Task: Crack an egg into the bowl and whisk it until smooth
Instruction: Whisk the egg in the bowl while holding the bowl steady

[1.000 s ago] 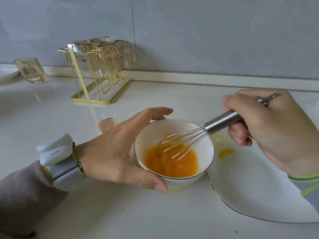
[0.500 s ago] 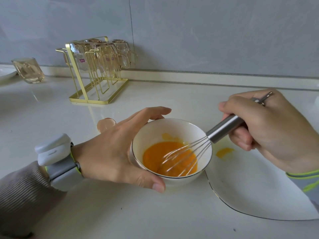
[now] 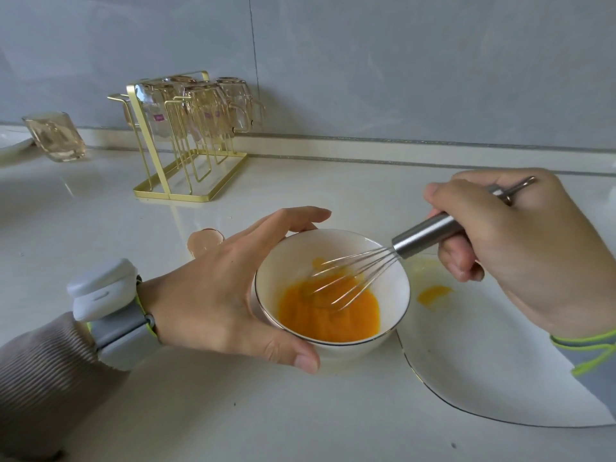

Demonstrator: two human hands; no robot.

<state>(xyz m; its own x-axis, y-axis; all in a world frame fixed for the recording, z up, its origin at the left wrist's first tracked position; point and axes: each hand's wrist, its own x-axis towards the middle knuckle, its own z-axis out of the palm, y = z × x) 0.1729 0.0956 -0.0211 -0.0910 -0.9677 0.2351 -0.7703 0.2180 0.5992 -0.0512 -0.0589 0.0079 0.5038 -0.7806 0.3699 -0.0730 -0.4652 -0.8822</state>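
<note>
Head view: since half a second ago the whisk [image 3: 416, 240] has swung from the near right side of the bowl [image 3: 290, 258] across to its far left side, much where it was a second ago. So the stroke is a steady circle. The left hand [image 3: 226, 291] has not shifted.

The left hand grips the bowl, thumb along the near wall and fingers wrapped over the far rim. The right hand [image 3: 520, 255] is clenched round the whisk's steel handle, with the hanging loop poking out past the knuckles. The wires slope down into the egg [image 3: 328, 311], which lies as an even orange pool in the bottom of the bowl. The bowl stands on the counter [image 3: 166, 411], just beside the plate [image 3: 483, 361].

The step in hand is whisking, and it looks well along: no clear white or whole yolk shows, though the wires hide part of the pool. To do it well, I would keep the wire tips down in the liquid and work from the wrist in small circles. The bowl is small and shallow, so wide strokes could slop egg over the rim. A yellow splash [image 3: 433, 293] already lies on the plate. The left hand's grip matters too, since the counter looks glossy and the bowl could skate.

A shell [image 3: 205, 243] sits behind the left hand.
</note>
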